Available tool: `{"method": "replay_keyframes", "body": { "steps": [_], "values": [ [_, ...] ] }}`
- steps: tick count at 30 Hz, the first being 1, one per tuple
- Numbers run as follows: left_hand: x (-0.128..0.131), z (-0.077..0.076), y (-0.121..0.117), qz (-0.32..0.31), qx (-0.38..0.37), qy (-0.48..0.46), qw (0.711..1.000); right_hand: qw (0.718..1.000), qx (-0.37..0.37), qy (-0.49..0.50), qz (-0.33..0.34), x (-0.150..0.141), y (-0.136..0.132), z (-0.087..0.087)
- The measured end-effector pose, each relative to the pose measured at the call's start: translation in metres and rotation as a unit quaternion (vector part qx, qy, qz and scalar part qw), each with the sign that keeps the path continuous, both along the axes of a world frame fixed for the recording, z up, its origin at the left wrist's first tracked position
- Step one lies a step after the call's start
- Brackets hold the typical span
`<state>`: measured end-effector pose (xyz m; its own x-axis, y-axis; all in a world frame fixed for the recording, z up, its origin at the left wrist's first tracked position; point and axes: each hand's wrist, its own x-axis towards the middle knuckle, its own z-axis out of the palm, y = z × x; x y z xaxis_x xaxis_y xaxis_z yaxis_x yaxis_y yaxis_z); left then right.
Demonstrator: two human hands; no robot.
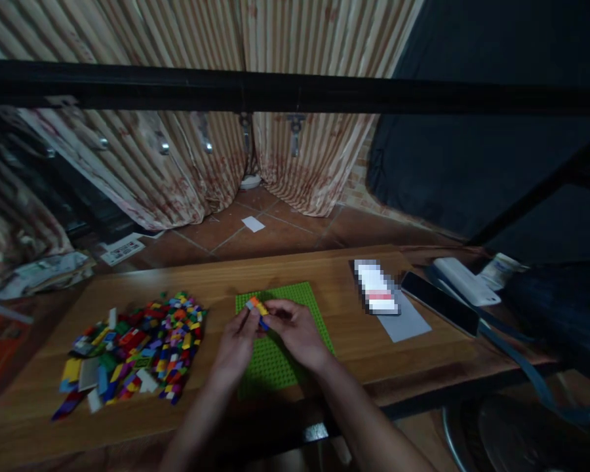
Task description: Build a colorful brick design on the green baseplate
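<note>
The wood bench (358, 357) is the biggest thing, and it holds all the rest. On its left side is a big, messy pile (142, 347) of bricks, maybe put there so the left hand can get to them. The green board (270, 370) lies flat in the middle, right under the hands, perhaps to keep it close. The left hand (238, 337) and right hand (297, 331) come together over the board. The lit phone (376, 288) is off to the right, partly on a white paper (408, 321), so it seems out of the way. The smallest is the little stack (259, 308), up above the board. The fingers of both hands are nearly closed, pinching it from two sides, likely so it won't slip or turn.
</note>
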<state>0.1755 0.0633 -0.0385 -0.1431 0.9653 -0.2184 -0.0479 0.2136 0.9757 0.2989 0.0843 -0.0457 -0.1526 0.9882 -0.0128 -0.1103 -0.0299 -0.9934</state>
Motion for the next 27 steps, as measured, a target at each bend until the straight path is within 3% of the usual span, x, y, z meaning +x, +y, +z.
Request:
{"method": "replay_keyframes", "body": {
  "steps": [9, 16, 27],
  "values": [
    [0.002, 0.006, 0.000, 0.031, 0.048, -0.053, 0.997, 0.999, -0.039, 0.019, 0.011, 0.004, -0.001, 0.007],
    [0.003, 0.012, -0.004, 0.002, 0.042, -0.075, 0.996, 0.999, -0.049, 0.019, 0.013, 0.003, -0.001, 0.009],
    [0.003, 0.011, -0.003, 0.012, 0.088, -0.028, 0.996, 0.997, -0.066, 0.014, 0.048, 0.006, -0.007, 0.010]
  ]
}}
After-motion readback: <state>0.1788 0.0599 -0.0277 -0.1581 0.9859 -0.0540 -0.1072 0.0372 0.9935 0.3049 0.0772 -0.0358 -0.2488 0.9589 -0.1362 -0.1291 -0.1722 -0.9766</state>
